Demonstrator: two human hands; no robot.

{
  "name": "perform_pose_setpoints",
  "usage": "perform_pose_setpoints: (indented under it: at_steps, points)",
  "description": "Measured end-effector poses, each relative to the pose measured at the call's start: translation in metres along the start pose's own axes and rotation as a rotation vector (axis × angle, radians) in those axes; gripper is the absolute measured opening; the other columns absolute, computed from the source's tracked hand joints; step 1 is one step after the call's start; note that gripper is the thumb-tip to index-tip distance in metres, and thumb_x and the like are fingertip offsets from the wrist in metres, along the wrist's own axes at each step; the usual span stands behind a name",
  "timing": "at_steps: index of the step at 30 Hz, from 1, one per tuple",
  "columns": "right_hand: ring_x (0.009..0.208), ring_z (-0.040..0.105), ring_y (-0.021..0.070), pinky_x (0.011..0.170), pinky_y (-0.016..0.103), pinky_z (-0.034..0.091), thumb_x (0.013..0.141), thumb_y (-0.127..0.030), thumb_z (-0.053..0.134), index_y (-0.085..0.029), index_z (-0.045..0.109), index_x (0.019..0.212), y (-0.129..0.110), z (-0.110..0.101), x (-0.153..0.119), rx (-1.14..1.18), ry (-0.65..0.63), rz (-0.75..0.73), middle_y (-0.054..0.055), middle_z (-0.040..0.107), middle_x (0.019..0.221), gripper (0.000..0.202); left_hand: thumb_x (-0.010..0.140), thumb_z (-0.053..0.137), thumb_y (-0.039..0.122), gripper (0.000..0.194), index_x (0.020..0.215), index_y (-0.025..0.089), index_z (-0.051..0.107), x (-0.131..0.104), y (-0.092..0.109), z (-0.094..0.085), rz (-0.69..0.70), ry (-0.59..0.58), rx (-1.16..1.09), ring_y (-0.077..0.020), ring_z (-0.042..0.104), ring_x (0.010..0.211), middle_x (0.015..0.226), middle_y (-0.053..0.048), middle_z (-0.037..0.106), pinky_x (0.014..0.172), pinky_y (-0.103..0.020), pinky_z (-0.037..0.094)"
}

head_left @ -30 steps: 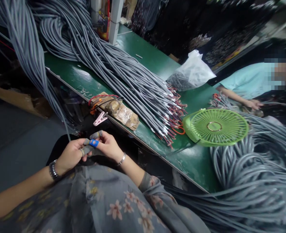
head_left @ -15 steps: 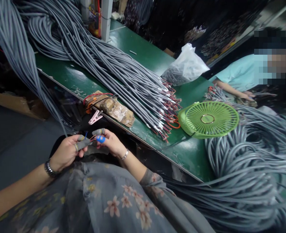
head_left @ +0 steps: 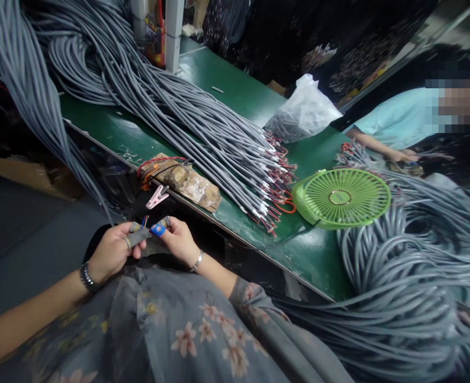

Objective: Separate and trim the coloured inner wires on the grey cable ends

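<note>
Hanging cables [head_left: 47, 101]: long grey bundle draping down past the table edge.
Left hand [head_left: 113, 250]: grey-covered fingers closed narrow round the end of a grey cable [head_left: 108, 211], below the table edge.
Thin wires [head_left: 145, 220]: blue and reddish, sticking up from the left hand's fingertips, between the two hands.
Pink clip [head_left: 157, 197]: at the table edge, above the hands.
Right hand [head_left: 181, 244]: blue-banded thumb and forefinger pinched close on the thin wires.
Cardboard block [head_left: 197, 189]: taped, lying at the table edge.
Cable bundle [head_left: 195, 119]: across the green table [head_left: 318, 260], stripped ends pointing right.
Plastic bag [head_left: 307, 109]: behind those ends.
Green fan [head_left: 341, 197]: lying right of them.
Coiled cables [head_left: 398, 271]: heaped grey loops, near right.
Co-worker's hand [head_left: 404, 156]: beyond the fan, near more cables.
</note>
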State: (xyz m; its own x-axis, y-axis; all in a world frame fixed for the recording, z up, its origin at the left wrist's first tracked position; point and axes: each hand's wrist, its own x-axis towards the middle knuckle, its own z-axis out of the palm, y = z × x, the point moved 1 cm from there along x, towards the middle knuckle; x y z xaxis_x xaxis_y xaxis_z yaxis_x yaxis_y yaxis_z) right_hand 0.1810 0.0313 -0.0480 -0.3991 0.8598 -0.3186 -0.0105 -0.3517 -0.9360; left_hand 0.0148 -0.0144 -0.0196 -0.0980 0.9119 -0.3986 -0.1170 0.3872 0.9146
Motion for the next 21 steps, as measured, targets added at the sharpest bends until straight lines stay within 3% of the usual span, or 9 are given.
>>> perform_pose_setpoints:
  at_steps: [6,11,16,21]
  points:
    - [0.056,0.048,0.0111,0.056,0.026,0.049,0.063,-0.074,0.103,-0.025,0.056,0.069,0.007,-0.005,-0.003,0.026,-0.057,0.021,-0.008,0.053,0.058,0.069,0.053,0.092,0.042,0.030,0.055,0.023,0.069,0.000,0.001,0.000,-0.019,0.031,-0.063,-0.0088,0.045,0.039,0.050,0.000,0.064,0.039,-0.021,0.033]
    - [0.057,0.049,0.0112,0.058,0.026,0.052,0.066,-0.069,0.102,-0.024,0.058,0.069,0.009,-0.009,-0.002,0.075,-0.073,0.031,-0.007,0.056,0.061,0.062,0.055,0.092,0.043,0.031,0.055,0.023,0.067,-0.001,0.001,-0.002,0.007,0.023,-0.048,-0.0079,0.043,0.038,0.050,0.001,0.063,0.039,-0.021,0.031]
    - [0.057,0.050,0.0100,0.059,0.025,0.051,0.062,-0.074,0.101,-0.024,0.062,0.075,0.006,-0.006,-0.001,0.139,-0.081,0.070,-0.006,0.061,0.066,0.065,0.056,0.095,0.046,0.036,0.056,0.023,0.067,-0.004,0.001,-0.001,0.030,0.056,-0.039,-0.0077,0.044,0.037,0.048,0.002,0.062,0.039,-0.020,0.031]
    - [0.064,0.056,0.0121,0.062,0.026,0.052,0.061,-0.060,0.108,-0.023,0.063,0.077,0.005,0.004,0.001,0.147,-0.065,0.093,-0.005,0.064,0.070,0.060,0.057,0.091,0.043,0.028,0.057,0.023,0.071,-0.005,-0.004,-0.003,0.062,0.024,0.025,-0.0090,0.046,0.038,0.048,0.000,0.065,0.039,-0.020,0.032]
